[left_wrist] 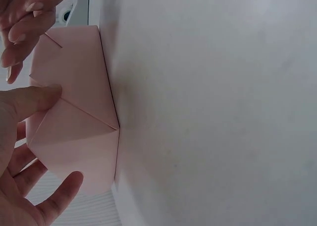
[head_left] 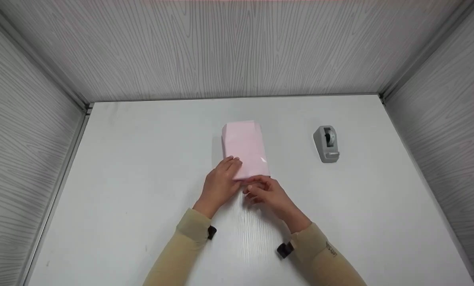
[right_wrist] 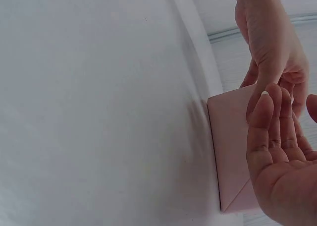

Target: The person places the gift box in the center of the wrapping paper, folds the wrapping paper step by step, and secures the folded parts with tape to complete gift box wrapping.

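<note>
A box wrapped in pink paper [head_left: 244, 143] lies at the middle of the white table. My left hand [head_left: 219, 184] holds its near left corner, fingers over the top. In the left wrist view, the left thumb [left_wrist: 42, 98] presses on the folded paper end [left_wrist: 81, 141], where diagonal creases meet. Close by the near right corner is my right hand [head_left: 272, 198], its fingers loosely bent and nothing between them. Its fingertips overlap the box end in the head view. A shiny strip of clear tape [head_left: 264, 159] shows on the box's right side.
To the right of the box stands a grey tape dispenser [head_left: 326, 145] with a roll in it. Grey wood-grain panels [head_left: 237, 51] rise along the back and both sides of the white table [head_left: 141, 139].
</note>
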Available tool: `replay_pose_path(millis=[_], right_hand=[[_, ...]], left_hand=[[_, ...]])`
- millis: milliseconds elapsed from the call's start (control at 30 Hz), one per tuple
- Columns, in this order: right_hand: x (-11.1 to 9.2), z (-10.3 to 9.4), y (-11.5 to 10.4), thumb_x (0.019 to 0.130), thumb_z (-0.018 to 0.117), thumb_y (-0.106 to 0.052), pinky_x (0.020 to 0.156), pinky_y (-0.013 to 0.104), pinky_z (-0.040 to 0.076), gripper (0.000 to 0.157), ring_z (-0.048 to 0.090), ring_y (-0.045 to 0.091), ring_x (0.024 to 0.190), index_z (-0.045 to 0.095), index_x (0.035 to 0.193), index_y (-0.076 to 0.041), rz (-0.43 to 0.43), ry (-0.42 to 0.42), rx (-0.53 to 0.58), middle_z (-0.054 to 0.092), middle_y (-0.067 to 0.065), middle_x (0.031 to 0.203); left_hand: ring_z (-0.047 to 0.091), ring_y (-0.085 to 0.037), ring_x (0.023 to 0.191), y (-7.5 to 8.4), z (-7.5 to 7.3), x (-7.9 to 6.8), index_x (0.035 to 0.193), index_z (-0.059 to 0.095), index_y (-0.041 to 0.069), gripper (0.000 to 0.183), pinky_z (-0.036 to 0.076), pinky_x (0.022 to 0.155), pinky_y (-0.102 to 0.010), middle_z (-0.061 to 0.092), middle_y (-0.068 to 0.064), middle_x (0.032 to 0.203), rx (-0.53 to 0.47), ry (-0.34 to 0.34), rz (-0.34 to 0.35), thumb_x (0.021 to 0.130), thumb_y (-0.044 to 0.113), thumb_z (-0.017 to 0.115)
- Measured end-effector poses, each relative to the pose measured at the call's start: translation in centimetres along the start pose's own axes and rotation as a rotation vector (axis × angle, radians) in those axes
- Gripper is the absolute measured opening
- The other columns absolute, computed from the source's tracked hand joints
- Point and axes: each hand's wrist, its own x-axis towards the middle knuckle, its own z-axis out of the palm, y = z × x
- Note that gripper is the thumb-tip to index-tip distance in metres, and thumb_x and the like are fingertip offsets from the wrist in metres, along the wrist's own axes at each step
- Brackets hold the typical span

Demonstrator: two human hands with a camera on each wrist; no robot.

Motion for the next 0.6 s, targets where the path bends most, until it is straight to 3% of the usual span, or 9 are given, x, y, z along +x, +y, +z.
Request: replay_pose_path(millis=[333, 600], right_hand=[[-0.11, -0.13, -0.01, 0.099, 0.059, -0.015, 0.08, 0.05, 0.055, 0.038, 0.068, 0.031, 0.09, 0.053, 0.131, 0.005, 0.018, 0.009, 0.053, 0.069, 0.014, 0.103], [-0.16, -0.13, 0.07, 0.098, 0.062, -0.018, 0.079, 0.046, 0.055, 0.042, 0.068, 0.027, 0.09, 0.053, 0.131, 0.005, 0.031, 0.007, 0.052, 0.068, 0.015, 0.104]], left_hand=[[0.049, -0.027, 0.129, 0.39, -0.19, -0.15, 0.123, 0.064, 0.017, 0.042, 0.054, 0.084, -0.048, 0.059, -0.009, 0.133, 0.071, -0.056, 0.021, 0.084, 0.018, 0.079], [0.046, -0.029, 0.132, 0.54, -0.11, -0.25, 0.124, 0.07, 0.021, 0.036, 0.053, 0.086, -0.047, 0.057, -0.011, 0.136, 0.133, -0.073, 0.044, 0.088, 0.021, 0.075]])
